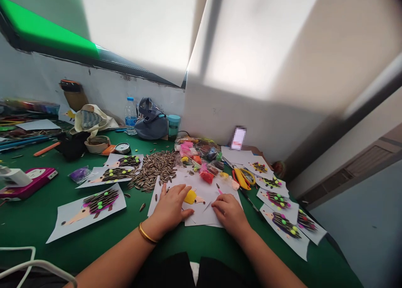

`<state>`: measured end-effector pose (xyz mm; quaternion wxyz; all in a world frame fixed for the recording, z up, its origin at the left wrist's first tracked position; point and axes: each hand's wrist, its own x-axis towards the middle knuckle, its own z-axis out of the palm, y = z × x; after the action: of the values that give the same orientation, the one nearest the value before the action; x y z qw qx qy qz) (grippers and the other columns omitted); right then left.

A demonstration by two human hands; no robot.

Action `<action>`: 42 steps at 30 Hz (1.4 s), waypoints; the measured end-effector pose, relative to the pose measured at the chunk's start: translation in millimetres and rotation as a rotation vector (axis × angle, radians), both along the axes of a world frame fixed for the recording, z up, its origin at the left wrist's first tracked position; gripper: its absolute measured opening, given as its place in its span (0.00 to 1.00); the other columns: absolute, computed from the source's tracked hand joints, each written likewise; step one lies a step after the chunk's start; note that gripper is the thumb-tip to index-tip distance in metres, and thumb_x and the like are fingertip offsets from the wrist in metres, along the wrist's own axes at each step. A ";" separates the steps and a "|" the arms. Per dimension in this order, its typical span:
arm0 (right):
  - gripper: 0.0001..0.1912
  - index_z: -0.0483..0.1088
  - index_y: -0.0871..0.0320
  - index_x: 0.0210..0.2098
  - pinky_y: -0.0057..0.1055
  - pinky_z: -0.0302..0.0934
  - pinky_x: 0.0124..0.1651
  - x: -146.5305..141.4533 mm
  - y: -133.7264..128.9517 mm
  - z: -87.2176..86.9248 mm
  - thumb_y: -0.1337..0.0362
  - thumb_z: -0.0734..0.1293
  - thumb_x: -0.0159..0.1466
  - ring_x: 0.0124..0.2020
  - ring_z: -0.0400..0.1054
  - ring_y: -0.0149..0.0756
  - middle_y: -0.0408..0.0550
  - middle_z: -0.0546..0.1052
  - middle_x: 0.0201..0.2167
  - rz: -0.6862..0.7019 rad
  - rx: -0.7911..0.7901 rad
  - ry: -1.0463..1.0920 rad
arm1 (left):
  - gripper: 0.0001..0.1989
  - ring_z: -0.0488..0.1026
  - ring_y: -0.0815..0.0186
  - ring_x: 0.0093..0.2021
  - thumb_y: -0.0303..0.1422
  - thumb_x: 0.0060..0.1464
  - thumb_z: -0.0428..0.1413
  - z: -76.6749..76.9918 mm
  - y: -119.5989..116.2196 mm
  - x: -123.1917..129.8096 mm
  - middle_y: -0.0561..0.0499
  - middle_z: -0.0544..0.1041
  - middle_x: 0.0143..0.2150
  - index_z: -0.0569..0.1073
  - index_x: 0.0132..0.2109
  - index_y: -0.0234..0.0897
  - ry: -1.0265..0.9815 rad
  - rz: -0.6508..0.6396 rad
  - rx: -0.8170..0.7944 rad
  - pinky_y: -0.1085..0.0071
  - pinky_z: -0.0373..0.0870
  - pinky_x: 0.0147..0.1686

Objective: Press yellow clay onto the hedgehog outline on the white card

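My left hand [169, 206] lies palm down on white paper [196, 219], fingers apart, beside a small hedgehog shape. This has a yellow clay body [190, 197] and a pale pointed snout [199, 200] with a dark nose. On the other side of it, my right hand [228, 212] is closed, its fingertips pinched close to the paper. A thin pink stick [220, 191] shows at its index finger; the rest of the stick is hidden by the hand. Behind my left hand spreads a heap of striped sunflower seeds [158, 166].
Bagged coloured clay [206, 176] and yellow-handled scissors [242, 178] lie behind the paper. Finished hedgehog cards [70, 214] flank both sides. A bottle [130, 116], a grey-blue bag [151, 124] and a phone [238, 138] stand along the wall. A pink device [40, 177] sits far left.
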<state>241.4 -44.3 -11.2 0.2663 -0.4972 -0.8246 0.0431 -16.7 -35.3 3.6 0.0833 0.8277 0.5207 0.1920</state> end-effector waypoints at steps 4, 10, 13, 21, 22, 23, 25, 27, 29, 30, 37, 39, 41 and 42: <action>0.06 0.77 0.53 0.33 0.37 0.61 0.48 -4.9 1.4 5.3 0.68 0.66 0.62 0.44 0.66 0.41 0.48 0.74 0.39 -0.030 -0.118 0.043 | 0.34 0.60 0.51 0.64 0.42 0.53 0.59 -0.3 0.7 0.1 0.43 0.66 0.63 0.59 0.64 0.46 0.009 0.002 0.001 0.39 0.34 0.65; 0.05 0.73 0.55 0.31 0.38 0.61 0.50 -11.4 1.2 8.4 0.69 0.66 0.62 0.46 0.66 0.42 0.49 0.74 0.40 -0.075 -0.190 0.097 | 0.34 0.60 0.52 0.64 0.41 0.52 0.59 0.9 -0.1 0.6 0.43 0.65 0.64 0.59 0.64 0.45 0.000 0.003 -0.010 0.39 0.31 0.65; 0.06 0.72 0.55 0.31 0.41 0.61 0.51 -11.0 1.5 9.7 0.70 0.65 0.62 0.46 0.65 0.44 0.51 0.73 0.41 -0.058 -0.147 0.106 | 0.34 0.60 0.52 0.64 0.41 0.52 0.59 1.3 -0.5 0.6 0.43 0.66 0.64 0.59 0.65 0.45 -0.003 0.000 -0.013 0.39 0.31 0.65; 0.06 0.73 0.55 0.32 0.42 0.61 0.51 -28.7 21.8 18.4 0.68 0.64 0.64 0.47 0.65 0.43 0.50 0.73 0.41 0.033 -0.115 0.222 | 0.34 0.60 0.51 0.64 0.42 0.52 0.59 -0.1 0.1 0.5 0.43 0.66 0.63 0.60 0.64 0.45 0.005 0.001 0.002 0.38 0.33 0.64; 0.06 0.73 0.55 0.32 0.42 0.60 0.52 -31.9 25.5 17.9 0.68 0.64 0.63 0.47 0.65 0.43 0.50 0.73 0.41 0.041 -0.115 0.220 | 0.34 0.60 0.51 0.64 0.42 0.52 0.59 -0.4 0.2 0.4 0.43 0.66 0.63 0.60 0.64 0.45 0.007 0.001 0.003 0.38 0.33 0.64; 0.06 0.73 0.55 0.32 0.41 0.60 0.52 -34.7 28.9 17.0 0.69 0.65 0.63 0.47 0.65 0.43 0.50 0.73 0.41 0.047 -0.117 0.215 | 0.34 0.61 0.50 0.64 0.42 0.52 0.59 -0.7 0.3 0.2 0.44 0.66 0.63 0.60 0.64 0.46 0.010 0.001 0.003 0.38 0.33 0.64; 0.06 0.73 0.55 0.31 0.40 0.60 0.51 -38.1 34.2 14.7 0.70 0.65 0.62 0.47 0.65 0.42 0.49 0.73 0.41 0.055 -0.125 0.207 | 0.35 0.61 0.50 0.64 0.42 0.52 0.59 -1.6 0.6 -0.1 0.44 0.66 0.63 0.59 0.65 0.46 0.013 0.000 0.005 0.38 0.33 0.65; 0.07 0.73 0.56 0.31 0.39 0.60 0.51 -39.1 36.8 12.1 0.71 0.65 0.62 0.46 0.65 0.41 0.49 0.74 0.40 0.060 -0.135 0.208 | 0.35 0.61 0.51 0.64 0.42 0.52 0.59 -2.4 0.9 -0.3 0.43 0.66 0.63 0.59 0.65 0.46 0.011 -0.001 0.010 0.38 0.33 0.65; 0.07 0.73 0.56 0.30 0.37 0.60 0.50 -38.7 37.6 9.8 0.71 0.64 0.62 0.45 0.65 0.40 0.48 0.73 0.39 0.064 -0.142 0.214 | 0.34 0.60 0.51 0.64 0.42 0.52 0.59 -3.0 1.0 -0.1 0.43 0.66 0.63 0.59 0.65 0.46 0.006 -0.003 0.017 0.38 0.33 0.65; 0.08 0.73 0.56 0.30 0.37 0.60 0.49 -38.4 37.7 8.8 0.71 0.64 0.63 0.45 0.65 0.40 0.48 0.73 0.39 0.066 -0.145 0.216 | 0.34 0.60 0.51 0.64 0.41 0.52 0.59 -3.1 0.9 0.0 0.43 0.66 0.63 0.59 0.65 0.46 0.003 -0.003 0.019 0.38 0.33 0.65; 0.08 0.74 0.56 0.31 0.37 0.60 0.50 -37.1 37.4 4.8 0.68 0.64 0.65 0.45 0.65 0.40 0.49 0.73 0.40 0.094 -0.138 0.234 | 0.34 0.60 0.51 0.63 0.42 0.52 0.60 -1.4 0.4 0.4 0.43 0.66 0.63 0.60 0.64 0.46 0.000 -0.002 0.011 0.38 0.33 0.64; 0.09 0.74 0.56 0.32 0.38 0.60 0.50 -36.4 36.5 5.0 0.67 0.63 0.66 0.45 0.65 0.39 0.49 0.73 0.40 0.103 -0.133 0.230 | 0.34 0.61 0.51 0.63 0.42 0.52 0.60 -1.3 0.5 0.4 0.43 0.66 0.63 0.60 0.64 0.46 0.002 -0.001 0.011 0.38 0.33 0.64; 0.10 0.74 0.56 0.33 0.38 0.60 0.50 -35.6 35.0 5.6 0.66 0.62 0.67 0.45 0.65 0.39 0.49 0.73 0.40 0.112 -0.120 0.223 | 0.34 0.60 0.51 0.64 0.42 0.52 0.60 -1.4 0.7 0.4 0.43 0.66 0.63 0.60 0.64 0.46 0.001 0.000 0.011 0.39 0.33 0.65; 0.10 0.74 0.56 0.33 0.38 0.60 0.49 -35.2 34.1 6.0 0.66 0.62 0.67 0.45 0.65 0.39 0.49 0.73 0.40 0.116 -0.112 0.218 | 0.34 0.61 0.51 0.64 0.42 0.52 0.60 -1.5 0.8 0.4 0.43 0.66 0.63 0.60 0.64 0.46 0.001 0.000 0.010 0.39 0.33 0.65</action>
<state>206.3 -10.2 -5.2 0.3232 -0.4551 -0.8146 0.1580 -16.3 -34.4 2.1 0.0790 0.8282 0.5198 0.1940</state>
